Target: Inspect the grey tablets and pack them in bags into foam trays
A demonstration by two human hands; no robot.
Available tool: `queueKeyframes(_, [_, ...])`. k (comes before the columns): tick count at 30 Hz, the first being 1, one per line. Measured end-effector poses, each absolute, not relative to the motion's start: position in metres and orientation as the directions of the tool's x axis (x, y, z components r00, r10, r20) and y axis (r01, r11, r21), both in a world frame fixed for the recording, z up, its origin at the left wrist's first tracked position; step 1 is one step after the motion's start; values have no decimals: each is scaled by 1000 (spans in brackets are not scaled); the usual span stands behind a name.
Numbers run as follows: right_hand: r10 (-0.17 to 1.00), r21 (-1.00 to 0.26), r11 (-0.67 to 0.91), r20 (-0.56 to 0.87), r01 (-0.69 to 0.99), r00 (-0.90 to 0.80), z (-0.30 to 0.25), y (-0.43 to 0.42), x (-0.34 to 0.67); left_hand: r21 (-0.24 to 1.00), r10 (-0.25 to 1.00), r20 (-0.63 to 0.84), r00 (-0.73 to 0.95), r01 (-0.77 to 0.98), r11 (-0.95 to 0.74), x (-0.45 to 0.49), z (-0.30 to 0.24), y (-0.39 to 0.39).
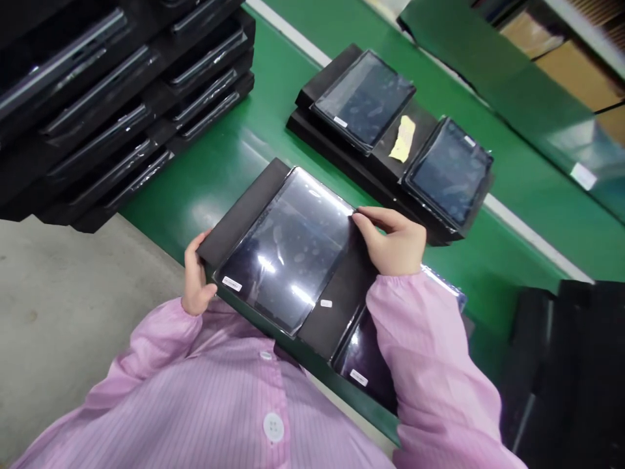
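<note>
Now right hand (398, 244) pinches the shiny screen (288, 251) at a far corner | left hand (196, 280) holds the side of the black tray (247, 212) | screen lies on tray, at green counter (215, 176)

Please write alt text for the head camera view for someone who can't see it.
The right hand pinches the corner of a glossy panel on a black tray, while the left hand touches the tray's edge. Nearby, more panels and stacked trays lie on a green table.
</note>
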State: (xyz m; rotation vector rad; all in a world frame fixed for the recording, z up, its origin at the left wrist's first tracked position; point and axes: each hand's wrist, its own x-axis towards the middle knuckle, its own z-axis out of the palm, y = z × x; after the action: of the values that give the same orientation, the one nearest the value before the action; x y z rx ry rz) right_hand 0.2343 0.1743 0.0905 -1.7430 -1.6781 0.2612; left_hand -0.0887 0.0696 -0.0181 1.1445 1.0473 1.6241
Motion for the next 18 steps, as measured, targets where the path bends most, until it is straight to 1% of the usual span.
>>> queueKeyframes(2, [909, -512, 154, 408, 845, 82, 97, 167, 224, 954, 955, 277, -109, -84, -287, -96, -21, 65])
queueKeyframes(3, [911, -497, 187, 411, 848, 40, 102, 160, 218, 959, 957, 277, -82, -40, -281, -98, -21, 64])
queueKeyframes(4, [928, -511, 217, 372, 832, -13, 110, 152, 211, 962, 960, 271, -68, -3, -272, -98, -20, 64])
queueKeyframes(5, [952, -558, 238, 295, 795, -78, 119, 143, 204, 964, 961, 267, -67, 25, -266, -98, -18, 64])
queueKeyframes(6, [969, -629, 245, 180, 738, -168, 130, 132, 199, 964, 962, 263, -70, 43, -261, -97, -16, 64])
queueKeyframes(7, [959, -709, 238, 63, 664, -277, 142, 121, 195, 966, 963, 258, -77, 51, -255, -95, -14, 64])
queueKeyframes(8, [917, -786, 213, -45, 580, -397, 153, 111, 195, 968, 965, 250, -84, 52, -246, -94, -12, 64])
queueKeyframes(9, [846, -851, 165, -138, 499, -515, 164, 101, 197, 971, 967, 237, -91, 50, -233, -92, -10, 64])
queueKeyframes(10, [776, -894, 95, -209, 437, -595, 173, 92, 203, 975, 970, 221, -97, 47, -218, -90, -8, 64])
queueKeyframes(11, [725, -918, 10, -265, 395, -636, 179, 85, 211, 978, 973, 205, -104, 43, -202, -89, -6, 63])
queueKeyframes(12, [712, -922, -87, -321, 376, -624, 183, 79, 222, 982, 975, 190, -115, 42, -186, -87, -4, 63])
queueKeyframes(13, [738, -910, -185, -378, 371, -559, 185, 74, 233, 985, 977, 170, -130, 42, -166, -86, -2, 62])
queueKeyframes(15, [804, -856, -361, -486, 370, -343, 180, 67, 253, 992, 979, 124, -160, 44, -118, -84, 3, 62])
queueKeyframes(16, [814, -831, -420, -523, 364, -253, 176, 65, 261, 994, 979, 105, -175, 42, -99, -83, 6, 62])
queueKeyframes(17, [810, -812, -459, -549, 360, -206, 171, 64, 266, 995, 977, 96, -189, 40, -90, -82, 9, 62])
queueKeyframes(18, [804, -807, -474, -560, 351, -202, 167, 63, 269, 995, 975, 96, -202, 40, -90, -82, 11, 62])
